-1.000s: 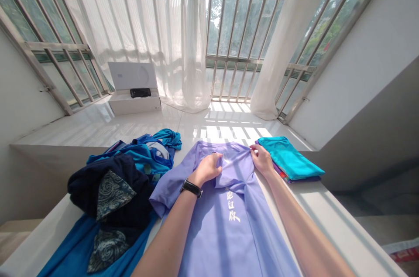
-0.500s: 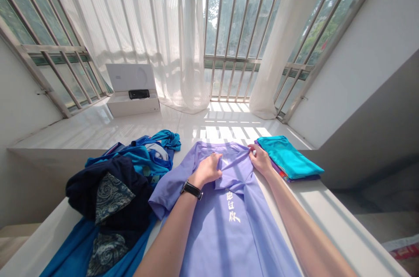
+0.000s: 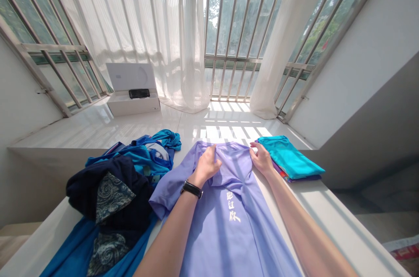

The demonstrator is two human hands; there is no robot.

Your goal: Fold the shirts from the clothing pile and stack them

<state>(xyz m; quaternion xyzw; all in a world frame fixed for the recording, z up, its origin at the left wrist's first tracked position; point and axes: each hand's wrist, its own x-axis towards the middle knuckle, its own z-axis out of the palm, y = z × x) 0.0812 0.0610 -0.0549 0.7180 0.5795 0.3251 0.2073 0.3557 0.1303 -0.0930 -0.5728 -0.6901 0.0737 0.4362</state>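
Note:
A lavender T-shirt with white lettering lies spread in front of me, collar away from me and the fabric rumpled at the upper chest. My left hand, with a black-banded watch on its wrist, is closed in a pinch on the cloth just below the collar. At the right shoulder edge, my right hand grips the shirt between thumb and fingers. Close beside that hand is a stack of folded clothes, a turquoise garment on top.
On the left is a loose heap of blue clothes and a dark navy garment with patterned panels. An open white box holding a black device stands on the sill. White curtains hang before barred windows.
My left hand has shifted slightly up toward the collar. The folds at the shirt's neck have flattened out. My right hand has barely moved.

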